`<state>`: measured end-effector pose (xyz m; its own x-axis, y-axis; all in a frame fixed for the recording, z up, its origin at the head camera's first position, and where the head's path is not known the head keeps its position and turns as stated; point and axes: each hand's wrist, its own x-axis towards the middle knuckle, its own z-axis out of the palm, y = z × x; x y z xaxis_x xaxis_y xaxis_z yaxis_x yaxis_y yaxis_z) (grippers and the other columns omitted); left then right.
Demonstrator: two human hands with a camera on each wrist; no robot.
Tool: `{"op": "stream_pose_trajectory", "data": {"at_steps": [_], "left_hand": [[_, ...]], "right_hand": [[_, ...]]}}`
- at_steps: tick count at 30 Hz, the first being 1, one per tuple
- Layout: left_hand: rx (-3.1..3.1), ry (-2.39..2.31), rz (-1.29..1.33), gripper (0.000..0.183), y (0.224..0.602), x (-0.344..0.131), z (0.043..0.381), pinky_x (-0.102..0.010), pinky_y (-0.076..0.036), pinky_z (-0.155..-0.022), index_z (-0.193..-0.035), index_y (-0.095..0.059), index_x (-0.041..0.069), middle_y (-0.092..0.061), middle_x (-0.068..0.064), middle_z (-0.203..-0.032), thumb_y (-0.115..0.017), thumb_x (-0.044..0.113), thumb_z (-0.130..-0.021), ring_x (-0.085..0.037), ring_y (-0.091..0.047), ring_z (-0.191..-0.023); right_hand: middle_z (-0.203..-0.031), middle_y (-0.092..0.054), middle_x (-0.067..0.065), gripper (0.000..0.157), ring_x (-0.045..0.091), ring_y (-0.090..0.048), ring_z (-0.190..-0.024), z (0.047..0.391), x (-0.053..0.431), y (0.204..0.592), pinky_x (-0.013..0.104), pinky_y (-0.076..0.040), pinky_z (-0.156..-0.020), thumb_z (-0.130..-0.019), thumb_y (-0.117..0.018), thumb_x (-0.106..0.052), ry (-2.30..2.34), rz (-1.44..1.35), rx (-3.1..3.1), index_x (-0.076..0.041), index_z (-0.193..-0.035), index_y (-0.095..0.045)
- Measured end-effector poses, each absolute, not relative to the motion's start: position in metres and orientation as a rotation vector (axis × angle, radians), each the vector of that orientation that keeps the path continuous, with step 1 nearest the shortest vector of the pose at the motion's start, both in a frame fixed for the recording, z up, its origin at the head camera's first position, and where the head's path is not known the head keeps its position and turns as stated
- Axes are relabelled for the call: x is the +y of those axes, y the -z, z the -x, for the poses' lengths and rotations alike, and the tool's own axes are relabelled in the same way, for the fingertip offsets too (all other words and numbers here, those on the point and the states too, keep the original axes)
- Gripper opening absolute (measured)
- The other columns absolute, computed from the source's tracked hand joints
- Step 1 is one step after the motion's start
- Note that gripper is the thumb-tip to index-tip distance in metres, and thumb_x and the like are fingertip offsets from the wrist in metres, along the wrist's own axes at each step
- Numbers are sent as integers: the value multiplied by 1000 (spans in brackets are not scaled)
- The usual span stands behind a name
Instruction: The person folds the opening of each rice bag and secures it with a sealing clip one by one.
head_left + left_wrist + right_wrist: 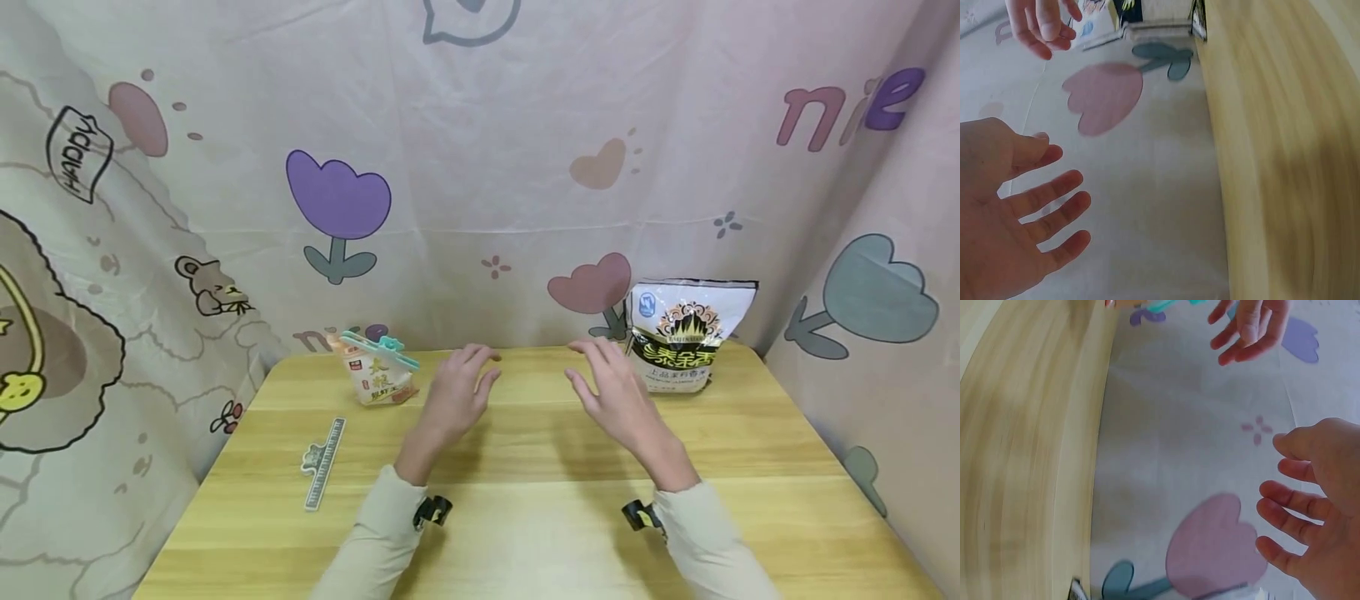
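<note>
Both hands hover above the table with relaxed, spread fingers and nothing in them. My left hand (453, 392) is beside a small printed food bag (377, 377), whose top is folded under a teal sealing clip (380, 348). My right hand (617, 390) is in front of and left of a larger white, black and yellow rice bag (678, 337), overlapping its lower left edge in the head view. On the left of the table lies a grey sealing clip (324, 465). In each wrist view the palm faces inward, toward the other hand.
The wooden table (517, 533) has a back edge against a printed curtain (480, 208), which also hangs along both sides. Each wrist carries a small black camera, one at the left cuff (432, 511) and one at the right cuff (642, 515).
</note>
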<state>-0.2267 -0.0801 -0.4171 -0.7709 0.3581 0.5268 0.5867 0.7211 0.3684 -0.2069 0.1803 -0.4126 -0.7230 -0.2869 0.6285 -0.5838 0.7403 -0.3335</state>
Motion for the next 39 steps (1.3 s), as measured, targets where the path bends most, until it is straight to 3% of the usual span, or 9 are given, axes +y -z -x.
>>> {"op": "stream_pose_trajectory", "data": {"at_steps": [14, 24, 36, 39], "left_hand": [[-2502, 816, 824, 21, 397, -6, 236, -42, -52, -91, -122, -68, 14, -66, -4, -123, -62, 23, -105, -25, -63, -107], [-2471, 704, 873, 29, 372, 38, 245, -36, -49, -92, -133, -63, 16, -63, -1, -130, -60, 24, -105, -21, -59, -109], [-2472, 604, 882, 32, 352, 89, 263, -30, -46, -91, -136, -62, 20, -60, 3, -134, -56, 30, -107, -17, -55, -117], [-2489, 561, 863, 34, 347, 99, 271, -29, -45, -91, -139, -60, 22, -58, 2, -136, -54, 34, -107, -17, -54, -120]], "right_hand": [[-122, -63, 19, 38, 38, -57, -114, 200, 261, 406, 61, -45, -98, -90, -74, -2, -676, -542, -2319, 3, -127, -62], [-123, -62, 23, 38, 43, -54, -115, 203, 298, 387, 66, -41, -98, -93, -71, -4, -663, -461, -2300, 3, -129, -61], [-116, -63, 26, 34, 45, -54, -100, 223, 332, 370, 60, -41, -81, -88, -72, 0, -555, -441, -2217, 6, -120, -64], [-119, -61, 26, 33, 46, -52, -105, 233, 335, 366, 62, -40, -82, -90, -70, -3, -551, -406, -2244, 5, -122, -64]]}}
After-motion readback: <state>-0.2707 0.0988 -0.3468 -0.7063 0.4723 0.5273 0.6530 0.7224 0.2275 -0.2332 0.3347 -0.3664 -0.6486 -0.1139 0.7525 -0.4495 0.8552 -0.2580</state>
